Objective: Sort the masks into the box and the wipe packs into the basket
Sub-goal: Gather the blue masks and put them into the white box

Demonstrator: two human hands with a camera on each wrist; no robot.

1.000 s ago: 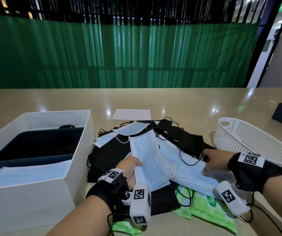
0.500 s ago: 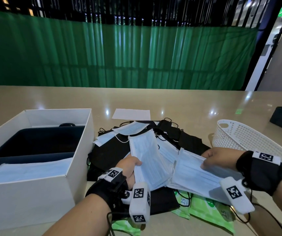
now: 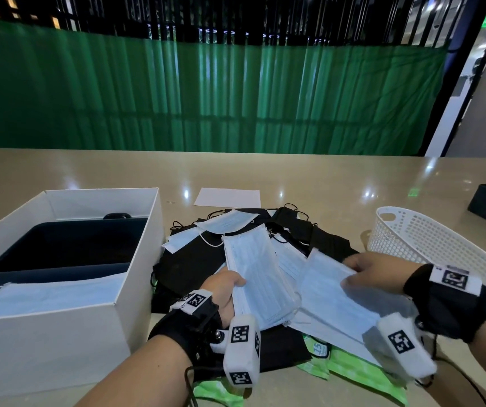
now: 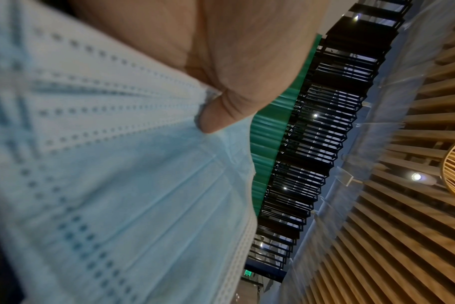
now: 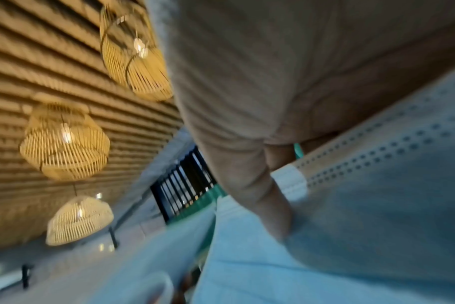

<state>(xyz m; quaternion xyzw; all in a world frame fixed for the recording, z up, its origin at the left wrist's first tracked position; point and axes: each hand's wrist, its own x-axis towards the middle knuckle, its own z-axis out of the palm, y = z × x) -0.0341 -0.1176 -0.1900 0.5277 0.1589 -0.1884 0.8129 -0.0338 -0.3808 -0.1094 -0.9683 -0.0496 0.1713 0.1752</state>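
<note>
- A stack of light-blue masks (image 3: pixel 257 277) was gripped by the left hand (image 3: pixel 222 292), thumb on top and fingers curled beneath; in the left wrist view the thumb was seen pressed onto the pleated fabric (image 4: pixel 117 185).
- A second bundle of light-blue masks (image 3: pixel 332 301) was pinched at its far edge by the right hand (image 3: pixel 378 270), the thumb laid over the top and the fingers hidden beneath.
- Both bundles were held just above a heap of black masks (image 3: pixel 194 262) and loose blue ones in the middle of the table (image 3: pixel 324 183).
- Green wipe packs (image 3: pixel 350 368) were seen lying on the table at the near edge of the heap, partly covered by the masks; another green pack (image 3: pixel 215 393) showed under the left wrist.
- The white box (image 3: pixel 136 259) was set to the left of the heap, with a dark tray (image 3: pixel 68 245) and several blue masks (image 3: pixel 50 295) inside it.
- The white perforated basket (image 3: pixel 429 245) was placed to the right, behind the right hand; what it held could not be told.
- A white sheet of paper (image 3: pixel 228 197) lay beyond the heap.
</note>
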